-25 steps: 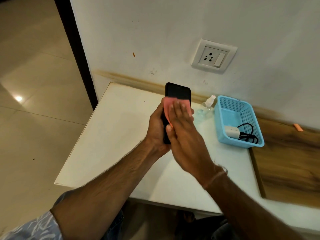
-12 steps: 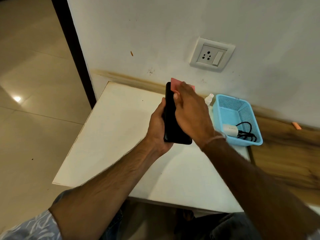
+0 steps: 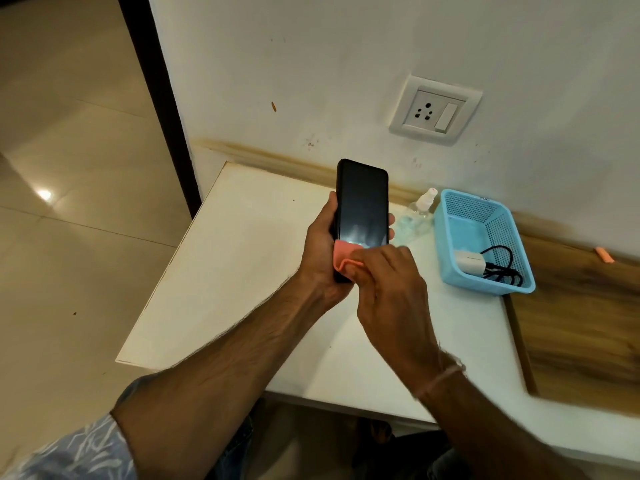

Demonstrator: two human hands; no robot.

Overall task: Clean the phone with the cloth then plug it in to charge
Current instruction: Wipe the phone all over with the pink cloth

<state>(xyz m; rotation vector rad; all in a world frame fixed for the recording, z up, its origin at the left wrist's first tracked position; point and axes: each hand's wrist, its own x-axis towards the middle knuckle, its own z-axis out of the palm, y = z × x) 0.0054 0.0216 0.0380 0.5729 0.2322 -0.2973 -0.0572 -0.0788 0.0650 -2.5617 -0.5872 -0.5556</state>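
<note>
gripping the phone [image 3: 362, 202] upright in the left hand [image 3: 322, 251], above the white table [image 3: 242, 271], screen toward the head camera, with thumb along the left edge and fingertips curled round the right edge. probably held so to brace the back in the palm and leave the glass free for wiping.

pressing a pink cloth [image 3: 346, 256] against the bottom of the screen with the right hand [image 3: 388, 289], with fingers bunched together and bent over the fabric, clamping it.

judging by the pale smear low on the glass: mid-clean, not finished.

not yet plugged in. keeping charger [image 3: 469, 263] and black cable [image 3: 502, 268] in the blue basket [image 3: 485, 288] at right, below the wall socket [image 3: 434, 110], likely staged within reach for the charging step.

also noted: clear spray bottle [image 3: 420, 209] just left of the basket; cannot tell whether standing or lying.
</note>
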